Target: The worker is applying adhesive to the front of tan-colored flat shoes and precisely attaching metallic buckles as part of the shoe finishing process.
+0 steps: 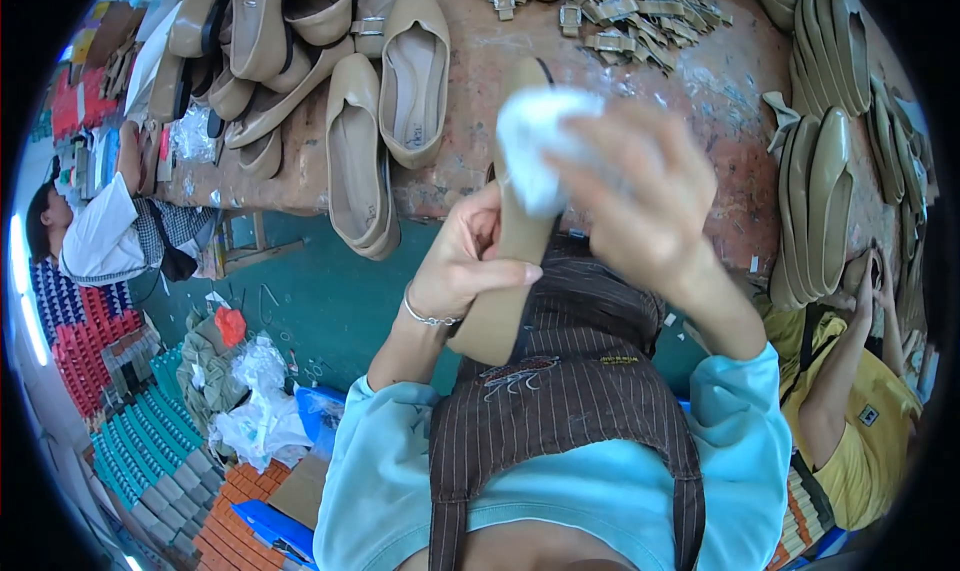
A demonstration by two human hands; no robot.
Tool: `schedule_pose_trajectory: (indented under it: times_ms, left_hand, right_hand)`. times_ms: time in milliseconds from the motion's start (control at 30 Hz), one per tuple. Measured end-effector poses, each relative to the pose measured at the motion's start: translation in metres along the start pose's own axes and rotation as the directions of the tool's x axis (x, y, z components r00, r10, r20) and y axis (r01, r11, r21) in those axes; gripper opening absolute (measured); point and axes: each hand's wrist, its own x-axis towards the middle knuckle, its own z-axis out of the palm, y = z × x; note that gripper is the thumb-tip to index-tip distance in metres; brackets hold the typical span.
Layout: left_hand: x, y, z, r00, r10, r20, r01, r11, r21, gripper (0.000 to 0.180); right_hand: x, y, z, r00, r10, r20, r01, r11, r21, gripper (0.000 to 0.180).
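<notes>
My left hand [462,261] grips a beige flat shoe [510,271] around its middle, sole side toward me, over my lap. A silver bracelet sits on that wrist. My right hand [640,196] is blurred and presses a white crumpled cloth [535,141] against the shoe's toe end. Both hands are just in front of the worn reddish workbench [700,101].
Several beige flat shoes [380,121] lie on the bench at left, with stacks of soles [815,191] at right and buckle straps [630,16] at the back. One person in white sits at far left [100,231]; another in yellow is at right [850,401]. Boxes lie on the floor [150,441].
</notes>
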Motion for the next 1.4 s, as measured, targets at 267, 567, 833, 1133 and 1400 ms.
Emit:
schedule_pose_trajectory:
  times_ms: [267,567,833,1133,1400]
  left_hand:
    - [-0.01,-0.009,-0.01,0.999,-0.049,-0.019,0.048,0.996,-0.069,0.067]
    - [-0.021,-0.022,-0.014,0.994,-0.111,-0.015,0.111,0.994,0.013,0.072]
    - [-0.012,-0.019,-0.019,0.998,0.015,-0.067,0.006,0.952,0.307,0.05]
    - [0.005,-0.022,-0.018,0.995,0.088,-0.049,-0.026,0.692,0.721,0.035]
    - [0.064,0.033,-0.022,0.893,0.45,0.004,-0.226,0.441,0.868,0.019]
  right_hand:
    - [0.003,-0.001,0.007,0.994,-0.03,0.109,0.029,1.0,0.007,0.024]
    - [0.005,0.038,0.021,0.914,-0.034,0.403,0.079,0.992,-0.095,0.021]
    - [0.003,0.0,0.024,0.95,-0.075,0.303,0.043,0.993,0.11,0.025]
    - [0.009,-0.016,0.007,0.902,0.095,0.42,-0.181,0.969,0.17,0.028]
    - [-0.029,-0.009,-0.054,0.687,0.654,0.315,-0.703,0.49,0.515,0.025]
